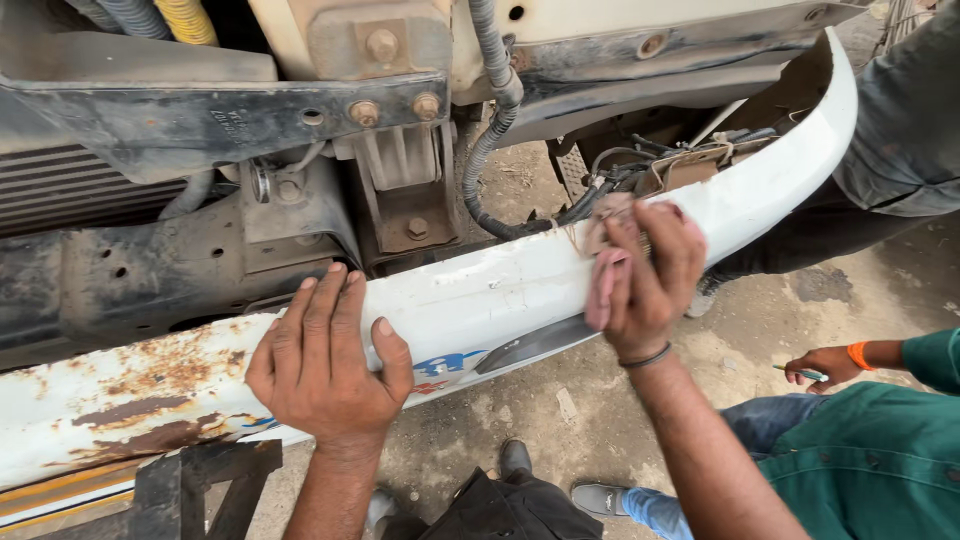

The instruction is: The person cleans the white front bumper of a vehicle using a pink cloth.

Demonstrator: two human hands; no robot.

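Observation:
A long white metal bumper (500,285) with rust patches at its left end runs across the view in front of a vehicle's chassis. My left hand (325,365) lies flat on its upper edge, fingers spread, pressing on the painted face. My right hand (640,275) grips the bumper's top edge further right, with a pinkish cloth (603,285) caught under the fingers. Wires and a brown cardboard-like piece (690,165) sit just behind that hand.
Behind the bumper are a grimy frame rail (200,120), a bolted bracket (400,190) and a corrugated hose (490,130). A person in a green shirt (870,460) crouches at the right, hand (825,365) near the ground. Another person's grey sleeve (905,120) holds the bumper's far end.

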